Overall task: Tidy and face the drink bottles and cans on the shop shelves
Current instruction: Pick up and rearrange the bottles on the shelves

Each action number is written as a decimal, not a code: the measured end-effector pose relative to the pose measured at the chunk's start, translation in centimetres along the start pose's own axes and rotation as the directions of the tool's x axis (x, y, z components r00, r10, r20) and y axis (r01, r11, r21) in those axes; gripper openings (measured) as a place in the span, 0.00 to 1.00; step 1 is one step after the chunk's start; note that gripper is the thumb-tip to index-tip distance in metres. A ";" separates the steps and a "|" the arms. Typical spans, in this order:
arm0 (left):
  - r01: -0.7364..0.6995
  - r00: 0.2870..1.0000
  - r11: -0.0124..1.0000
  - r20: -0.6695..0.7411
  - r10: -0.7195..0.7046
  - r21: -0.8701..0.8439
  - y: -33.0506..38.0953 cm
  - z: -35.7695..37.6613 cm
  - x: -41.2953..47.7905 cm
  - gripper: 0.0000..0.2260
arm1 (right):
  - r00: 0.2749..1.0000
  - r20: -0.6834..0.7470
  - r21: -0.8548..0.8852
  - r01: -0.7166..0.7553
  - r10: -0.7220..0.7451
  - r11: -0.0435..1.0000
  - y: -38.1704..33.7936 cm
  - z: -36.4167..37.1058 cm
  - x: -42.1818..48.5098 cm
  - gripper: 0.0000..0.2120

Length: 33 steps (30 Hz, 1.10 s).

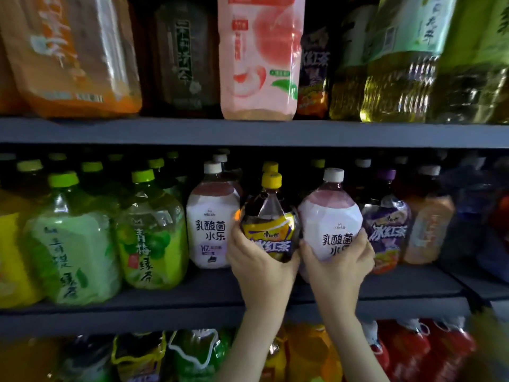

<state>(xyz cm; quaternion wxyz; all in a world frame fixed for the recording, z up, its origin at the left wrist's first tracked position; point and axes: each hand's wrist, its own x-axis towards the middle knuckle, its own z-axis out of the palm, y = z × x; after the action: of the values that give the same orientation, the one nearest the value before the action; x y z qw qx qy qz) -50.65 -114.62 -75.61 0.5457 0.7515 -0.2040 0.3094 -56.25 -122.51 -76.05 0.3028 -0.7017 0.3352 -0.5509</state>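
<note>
On the middle shelf (192,301) my left hand (256,260) grips a dark iced-tea bottle (270,216) with a yellow cap and yellow label, wrapping its lower body. Right beside it my right hand (337,261) holds a white-labelled bottle (329,219) with a white cap and pinkish top. The two bottles touch side by side at the shelf front. Another white-labelled bottle (210,224) stands just left of my left hand. A purple-labelled iced-tea bottle (387,230) stands just right of my right hand.
Green-tea bottles (148,230) with lime caps fill the middle shelf's left side. An orange-labelled bottle (428,230) stands further right. The upper shelf (248,132) carries a pink peach bottle (260,56) and large tea bottles. Below, green, orange and red bottles crowd the lower shelf.
</note>
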 end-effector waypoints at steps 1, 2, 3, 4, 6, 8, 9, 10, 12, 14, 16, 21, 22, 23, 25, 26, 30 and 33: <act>-0.012 1.000 1.000 -0.005 0.012 0.008 -0.2 0.1 -0.1 0.52 | 1.000 -0.020 -0.016 0.007 -0.007 1.000 0.2 0.1 0.0 0.50; -0.021 1.000 0.999 -0.007 0.021 0.025 -0.3 0.2 -0.1 0.52 | 0.999 -0.041 -0.036 0.012 -0.013 0.999 0.3 0.2 -0.1 0.50; -0.022 1.000 0.999 -0.001 0.023 0.044 -0.4 0.3 -0.1 0.53 | 0.998 -0.055 -0.054 0.013 -0.016 0.998 0.4 0.2 -0.1 0.50; -0.019 1.000 0.998 0.005 0.019 0.060 -0.3 0.2 -0.1 0.53 | 0.998 -0.058 -0.068 0.009 -0.013 0.998 0.4 0.2 -0.1 0.51; -0.019 1.000 0.997 0.006 0.019 0.077 -0.2 0.0 -0.1 0.53 | 0.999 -0.050 -0.082 -0.001 -0.003 0.997 0.3 0.2 0.0 0.51; -0.017 1.000 0.998 -0.002 0.018 0.055 0.0 -0.2 0.0 0.52 | 0.999 -0.049 -0.070 -0.023 0.020 0.997 0.1 0.1 0.1 0.51; -0.008 1.000 0.999 -0.007 0.009 0.033 0.2 -0.4 0.0 0.51 | 0.998 -0.050 -0.070 -0.033 0.029 0.997 0.0 0.1 0.2 0.50; 0.002 1.000 1.000 -0.011 -0.002 0.010 0.3 -0.5 0.0 0.51 | 0.998 -0.051 -0.078 -0.033 0.029 0.996 -0.2 0.0 0.2 0.50; 0.008 1.000 0.999 -0.017 -0.009 -0.040 0.4 -0.8 0.0 0.50 | 0.998 -0.050 -0.087 -0.032 0.028 0.996 -0.5 -0.2 0.2 0.49; 0.020 0.999 0.996 -0.032 -0.023 -0.092 0.5 -1.5 -0.3 0.48 | 0.998 -0.024 -0.084 -0.052 0.051 0.995 -0.9 -0.4 0.3 0.51; 0.032 0.998 0.990 -0.048 -0.039 -0.137 0.2 -2.7 -0.9 0.47 | 0.998 0.004 -0.105 -0.064 0.065 0.992 -1.2 -0.5 0.2 0.55; 0.081 0.992 0.980 -0.084 -0.098 -0.181 -0.4 -7.6 -1.7 0.51 | 0.994 0.013 -0.105 -0.110 0.112 0.988 -1.8 -0.3 0.5 0.54; 0.097 0.990 0.979 -0.081 -0.113 -0.179 -0.5 -8.6 -1.5 0.52 | 0.993 0.013 -0.096 -0.115 0.117 0.989 -2.0 -0.3 0.6 0.53; 0.116 0.989 0.976 -0.072 -0.131 -0.184 -0.5 -9.6 -1.3 0.52 | 0.993 0.010 -0.078 -0.114 0.115 0.990 -2.2 -0.4 0.7 0.52; 0.146 0.985 0.964 -0.056 -0.162 -0.222 -0.6 -11.2 -0.7 0.51 | 0.993 0.010 -0.046 -0.114 0.114 0.992 -2.5 -0.6 0.9 0.49; 0.155 0.983 0.959 -0.055 -0.172 -0.239 -0.7 -11.8 -0.3 0.50 | 0.994 0.011 -0.040 -0.111 0.112 0.993 -2.6 -0.7 0.9 0.48; 0.152 0.983 0.953 -0.059 -0.174 -0.263 -1.0 -13.1 0.6 0.49 | 0.998 -0.007 -0.021 -0.061 0.061 0.998 -2.4 -1.3 0.5 0.47; 0.145 0.988 0.963 -0.019 -0.153 -0.229 -1.1 -12.7 1.0 0.48 | 0.999 -0.013 -0.034 -0.035 0.035 0.999 -2.1 -1.6 0.3 0.48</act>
<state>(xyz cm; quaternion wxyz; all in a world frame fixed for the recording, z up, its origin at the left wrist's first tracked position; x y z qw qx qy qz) -52.28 -102.23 -72.96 0.6533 0.6918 -0.1709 0.2558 -57.50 -121.64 -73.85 0.2982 -0.6974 0.3587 -0.5441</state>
